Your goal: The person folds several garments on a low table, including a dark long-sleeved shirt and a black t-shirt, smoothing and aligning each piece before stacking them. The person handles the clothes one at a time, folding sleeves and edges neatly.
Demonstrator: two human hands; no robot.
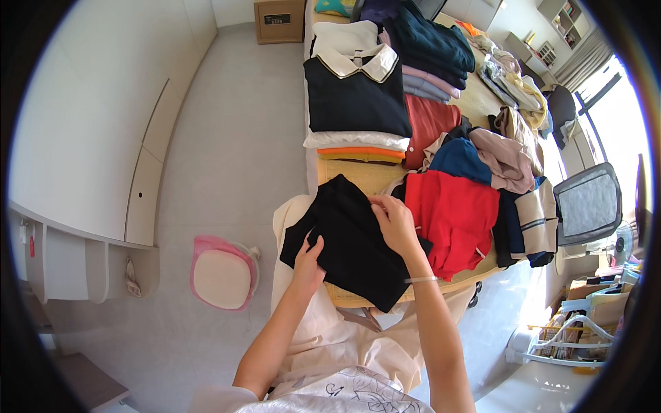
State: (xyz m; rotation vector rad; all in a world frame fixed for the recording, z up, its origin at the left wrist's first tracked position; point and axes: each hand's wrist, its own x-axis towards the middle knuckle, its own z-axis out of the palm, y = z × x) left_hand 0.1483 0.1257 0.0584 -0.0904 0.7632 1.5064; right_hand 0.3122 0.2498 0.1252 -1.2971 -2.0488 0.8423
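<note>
A black garment (351, 242) lies spread over the near corner of the bed, partly across my lap. My left hand (310, 263) grips its left edge, the thumb on top of the cloth. On its upper right edge rests my right hand (393, 222), fingers bent together at the fabric; whether they pinch it is hard to see. Just right of that hand is a red garment (452, 217) in loose folds. Beyond the black cloth stands a folded stack topped by a black top with a white collar (356, 98), with white, orange and mustard pieces under it.
Behind the stack rises another pile of dark folded clothes (428, 44). Loose blue (459, 160) and beige garments (503, 160) crowd the bed's right side. A mesh-back chair (588, 204) stands at the right. On the floor to the left sits a pink-rimmed stool (224, 273).
</note>
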